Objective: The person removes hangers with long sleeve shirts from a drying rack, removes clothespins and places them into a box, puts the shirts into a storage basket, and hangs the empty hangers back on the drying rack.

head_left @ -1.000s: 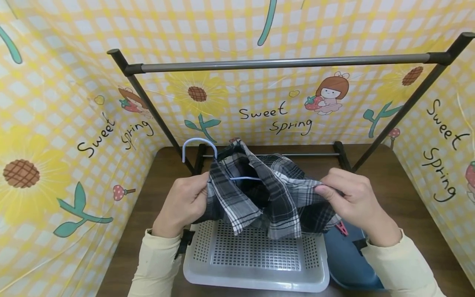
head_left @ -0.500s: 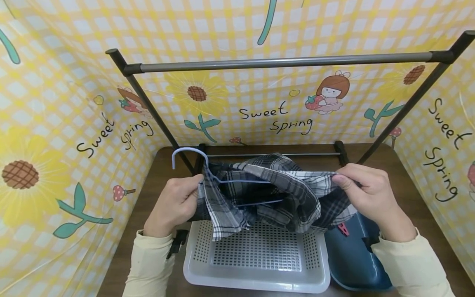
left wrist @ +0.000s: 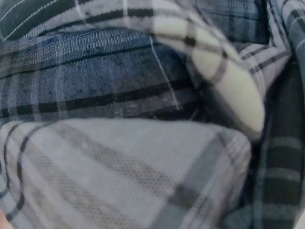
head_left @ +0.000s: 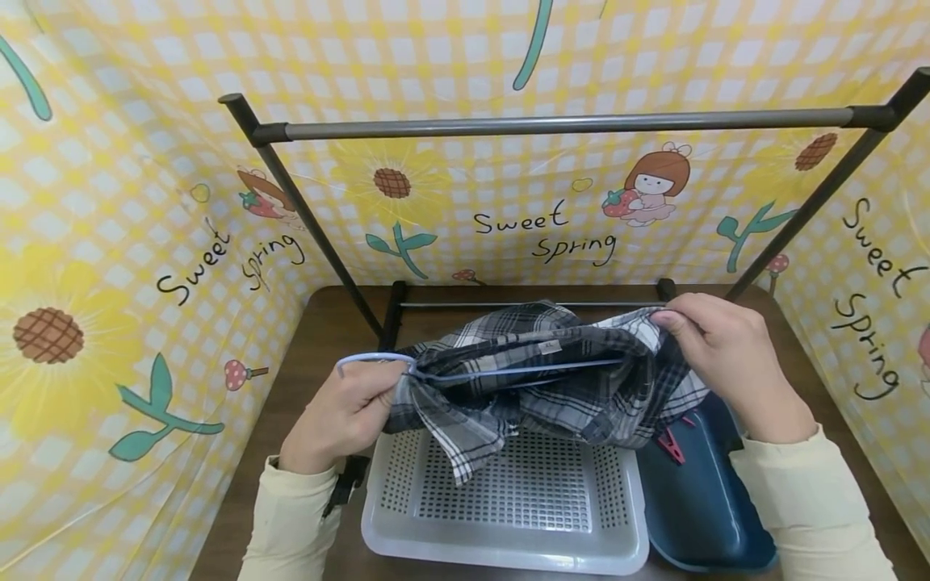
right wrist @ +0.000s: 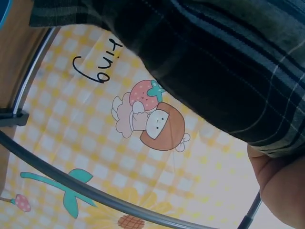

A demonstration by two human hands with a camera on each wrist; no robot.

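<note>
A black, grey and white plaid shirt (head_left: 559, 335) is stretched between my two hands, above a white basket. Inside its open collar lies a light-blue clothes hanger (head_left: 523, 372), its hook pointing left over my left hand. My left hand (head_left: 345, 415) grips the shirt's left side, close to the base of the hook. At the other side my right hand (head_left: 730, 359) pinches the shirt's edge between thumb and fingers. Plaid cloth (left wrist: 119, 162) fills the left wrist view. In the right wrist view, dark plaid cloth (right wrist: 214, 71) hangs beside part of my right hand (right wrist: 281, 186).
The white perforated basket (head_left: 501, 557) stands on the brown table below the shirt. To its right is a dark blue bin (head_left: 715, 516) with red clothespins (head_left: 670, 446). Behind, a grey garment rack (head_left: 567, 124) spans the table in front of a yellow checked backdrop.
My right hand has moved right and up, drawing the shirt wider. The collar has opened, showing a label and more of the hanger. The hook has tipped down over my left hand.
</note>
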